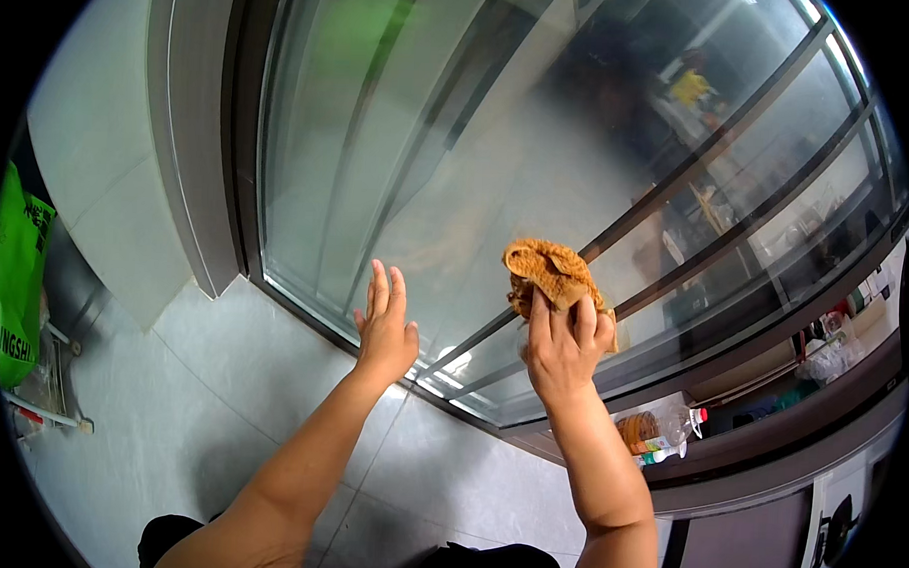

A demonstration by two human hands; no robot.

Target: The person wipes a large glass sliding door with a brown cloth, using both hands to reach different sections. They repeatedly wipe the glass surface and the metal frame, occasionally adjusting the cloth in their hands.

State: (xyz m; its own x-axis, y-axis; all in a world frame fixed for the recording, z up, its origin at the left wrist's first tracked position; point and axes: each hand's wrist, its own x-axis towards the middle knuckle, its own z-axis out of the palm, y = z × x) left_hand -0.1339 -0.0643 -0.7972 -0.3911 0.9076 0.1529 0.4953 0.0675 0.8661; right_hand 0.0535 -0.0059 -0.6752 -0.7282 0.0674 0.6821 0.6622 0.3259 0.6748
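A crumpled orange-brown cloth [550,270] is gripped in my right hand [568,343], held up against or just in front of a glass sliding door [477,215]. Part of the cloth bunches above my fingertips, and a corner shows beside my palm. To its left, my left hand [385,327] is raised toward the same glass with its fingers stretched out and holding nothing. Whether its fingertips touch the pane I cannot tell. Hazy reflections cover much of the glass, and dark frame bars [699,157] run slantwise across its right side.
A bright green bag [19,279] hangs at the far left over a small wheeled rack [56,380]. Plastic bottles [660,428] with a brown one among them stand by the door's lower right. Grey floor tiles [241,367] lie below; a dark door frame [242,126] rises at left.
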